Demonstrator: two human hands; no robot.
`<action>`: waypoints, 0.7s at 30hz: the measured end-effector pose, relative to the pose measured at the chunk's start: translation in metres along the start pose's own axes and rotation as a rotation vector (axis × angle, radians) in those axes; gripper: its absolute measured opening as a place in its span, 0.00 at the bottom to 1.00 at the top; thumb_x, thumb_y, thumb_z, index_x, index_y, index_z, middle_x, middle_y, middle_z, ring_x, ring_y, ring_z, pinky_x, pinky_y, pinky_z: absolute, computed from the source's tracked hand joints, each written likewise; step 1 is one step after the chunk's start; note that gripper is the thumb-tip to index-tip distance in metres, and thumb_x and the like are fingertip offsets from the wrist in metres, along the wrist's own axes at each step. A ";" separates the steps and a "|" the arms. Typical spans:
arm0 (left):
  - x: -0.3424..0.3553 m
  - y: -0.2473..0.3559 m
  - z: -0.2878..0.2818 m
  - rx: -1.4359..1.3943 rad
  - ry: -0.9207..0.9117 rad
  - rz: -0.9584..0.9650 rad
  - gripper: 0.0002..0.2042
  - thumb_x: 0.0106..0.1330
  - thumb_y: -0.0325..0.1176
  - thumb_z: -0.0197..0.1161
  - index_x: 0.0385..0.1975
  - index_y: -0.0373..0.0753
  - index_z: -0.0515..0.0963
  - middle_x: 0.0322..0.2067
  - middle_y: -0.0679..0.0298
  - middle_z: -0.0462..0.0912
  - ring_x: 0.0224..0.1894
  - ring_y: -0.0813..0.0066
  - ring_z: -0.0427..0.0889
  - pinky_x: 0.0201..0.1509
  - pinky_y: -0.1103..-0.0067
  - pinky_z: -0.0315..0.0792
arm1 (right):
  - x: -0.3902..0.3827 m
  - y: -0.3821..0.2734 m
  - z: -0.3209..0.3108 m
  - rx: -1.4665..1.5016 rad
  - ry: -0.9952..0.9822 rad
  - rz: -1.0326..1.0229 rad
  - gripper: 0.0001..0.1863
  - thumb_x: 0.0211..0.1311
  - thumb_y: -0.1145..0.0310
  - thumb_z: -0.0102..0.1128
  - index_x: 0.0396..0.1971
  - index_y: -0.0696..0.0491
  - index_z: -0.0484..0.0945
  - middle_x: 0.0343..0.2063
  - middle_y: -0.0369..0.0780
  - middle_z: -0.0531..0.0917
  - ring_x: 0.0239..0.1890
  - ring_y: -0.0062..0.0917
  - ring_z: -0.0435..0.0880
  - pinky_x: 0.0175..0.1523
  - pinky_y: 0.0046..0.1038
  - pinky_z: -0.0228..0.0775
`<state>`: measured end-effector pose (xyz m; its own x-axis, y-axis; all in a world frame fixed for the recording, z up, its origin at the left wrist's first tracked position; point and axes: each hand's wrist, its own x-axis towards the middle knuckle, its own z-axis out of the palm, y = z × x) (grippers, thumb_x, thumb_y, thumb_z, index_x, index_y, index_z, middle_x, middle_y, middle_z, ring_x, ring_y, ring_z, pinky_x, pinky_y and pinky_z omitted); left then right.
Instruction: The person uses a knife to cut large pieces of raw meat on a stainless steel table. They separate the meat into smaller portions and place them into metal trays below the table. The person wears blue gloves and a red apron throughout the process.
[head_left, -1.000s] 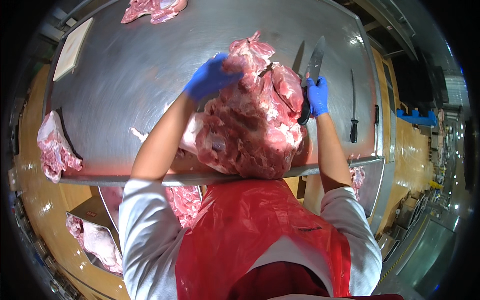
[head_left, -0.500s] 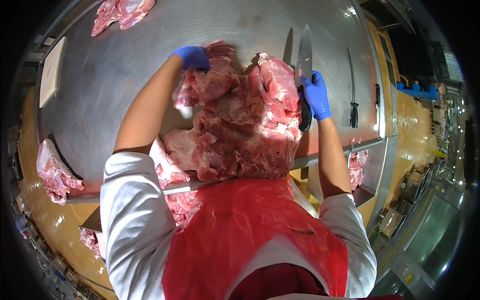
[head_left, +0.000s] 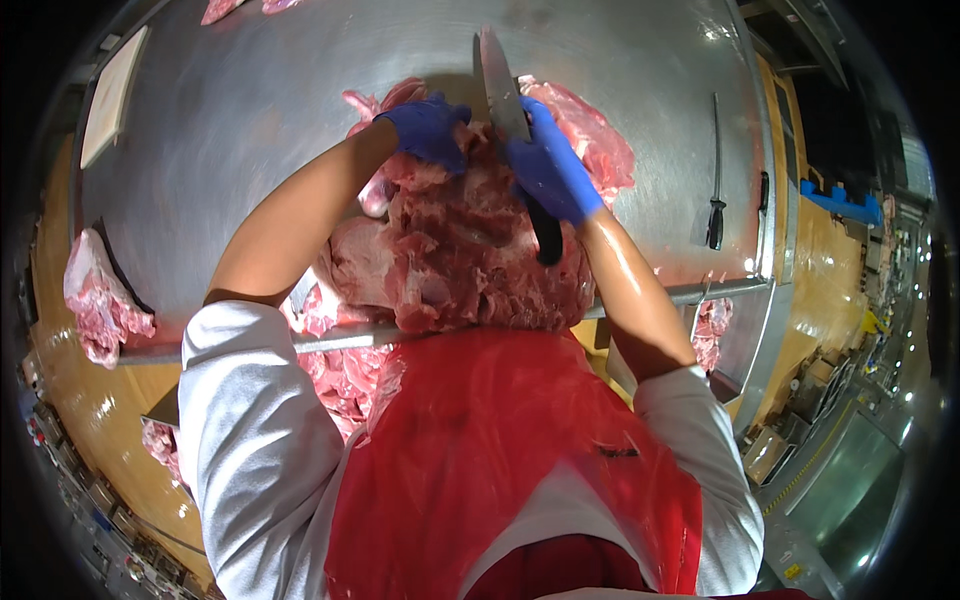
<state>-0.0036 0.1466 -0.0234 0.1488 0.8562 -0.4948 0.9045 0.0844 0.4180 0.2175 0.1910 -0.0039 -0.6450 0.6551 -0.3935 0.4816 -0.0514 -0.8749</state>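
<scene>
A large piece of raw meat [head_left: 440,260] lies at the near edge of the steel table [head_left: 240,90], a lighter lobe of it at the upper right. My left hand [head_left: 428,130], in a blue glove, grips the upper left of this meat with its fingers bent over it. My right hand [head_left: 548,162], also gloved in blue, holds a large knife [head_left: 499,82] with a black handle, blade pointing away from me, over the middle of the meat. The knife's lower handle shows below my fingers.
A sharpening steel [head_left: 716,160] lies at the right, a white board [head_left: 115,90] at the back left. Other meat pieces [head_left: 105,295] lie at the left and top edges. Below the table's edge are trays of meat [head_left: 345,385]. Blue equipment [head_left: 840,205] stands at the far right.
My right hand has moved the knife leftward, from beside the meat to over it. My left hand has shifted slightly right, and the upper meat has spread apart since the first frame.
</scene>
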 end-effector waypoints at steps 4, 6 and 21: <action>-0.023 0.013 0.016 -0.084 0.197 0.003 0.41 0.44 0.53 0.75 0.60 0.45 0.69 0.56 0.45 0.69 0.58 0.41 0.74 0.61 0.57 0.70 | 0.037 0.083 0.006 -0.684 -0.030 -0.323 0.24 0.69 0.72 0.50 0.64 0.56 0.65 0.31 0.43 0.82 0.35 0.25 0.80 0.48 0.31 0.74; -0.031 0.015 0.029 -0.058 0.268 -0.062 0.41 0.42 0.52 0.75 0.59 0.45 0.70 0.56 0.45 0.70 0.57 0.41 0.74 0.61 0.58 0.70 | 0.023 0.066 0.016 -0.762 -0.083 -0.269 0.27 0.68 0.72 0.50 0.67 0.56 0.61 0.31 0.46 0.84 0.36 0.27 0.81 0.50 0.34 0.74; -0.083 0.012 0.082 0.158 1.233 -0.279 0.10 0.46 0.32 0.66 0.29 0.43 0.76 0.35 0.52 0.79 0.39 0.54 0.77 0.43 0.53 0.68 | -0.119 -0.038 -0.093 -1.233 -0.607 -0.010 0.49 0.53 0.82 0.52 0.76 0.43 0.45 0.28 0.58 0.80 0.29 0.53 0.81 0.39 0.46 0.72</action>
<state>0.0272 0.0347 -0.0396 -0.4447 0.7307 0.5180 0.8954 0.3483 0.2775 0.3306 0.1852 0.1022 -0.6539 0.2055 -0.7282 0.4799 0.8567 -0.1892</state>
